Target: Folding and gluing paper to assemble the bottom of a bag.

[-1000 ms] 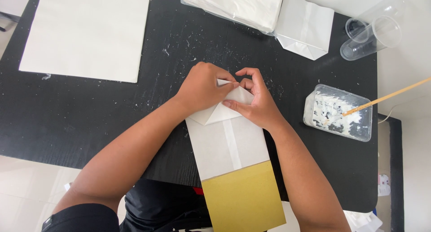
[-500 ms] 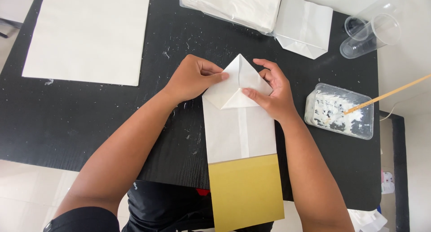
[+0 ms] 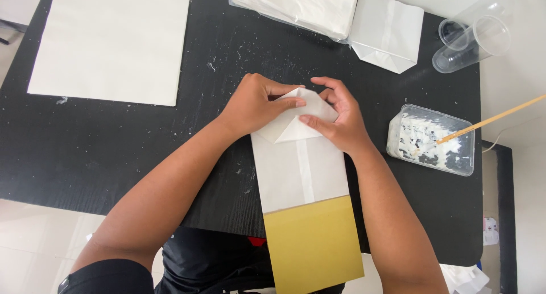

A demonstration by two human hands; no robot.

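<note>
White paper bag (image 3: 298, 172), flat at table's near edge, centre; gold lower part overhanging toward body. Top end folded into triangular flap (image 3: 296, 120). Left hand (image 3: 256, 103) pressing flap from left, fingers together, flat on paper, not clamped. Right hand (image 3: 338, 120) on flap's right side, index fingertip on fold, fingers loosely curled. Black table (image 3: 114, 140) w/ white specks. Large white sheet (image 3: 114, 41) far left. Stack of bags (image 3: 330, 12) at top. Clear cups (image 3: 472, 41) top right. Glue tub (image 3: 429, 140) w/ stick (image 3: 495, 119) just right of right hand.
</note>
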